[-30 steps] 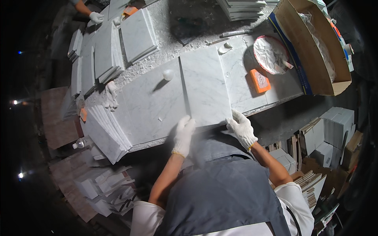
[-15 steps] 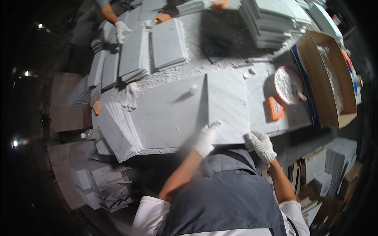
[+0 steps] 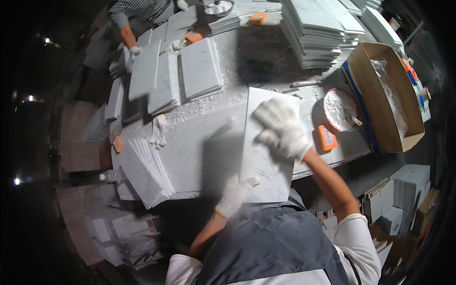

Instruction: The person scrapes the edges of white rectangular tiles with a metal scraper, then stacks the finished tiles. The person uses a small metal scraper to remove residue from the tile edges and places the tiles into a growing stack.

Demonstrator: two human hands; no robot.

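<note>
A white marble tile (image 3: 270, 178) with faint grey veins lies before me, its near end tilted toward my apron. My left hand (image 3: 233, 195), in a white knitted glove, grips its lower left edge, thumb on top and fingers hidden beneath. Across the tile's upper face rests my gloved right hand (image 3: 284, 127), open, its fingers spread and slightly blurred. An orange block (image 3: 327, 137) and a red-rimmed bowl of white powder (image 3: 339, 110) stand to the right of the tile.
A tall tile stack (image 3: 313, 38) rises at the far right, near a cardboard box (image 3: 387, 95) holding clear plastic. Fanned tiles (image 3: 147, 171) overhang the table's near left edge. An empty glove (image 3: 159, 130) lies behind them. At far left, a co-worker's gloved hand (image 3: 132, 54) touches a tile.
My right hand has moved from the tile's near right corner up onto its face. The tile has come nearer to me. The co-worker's tile has shifted at the far left.
</note>
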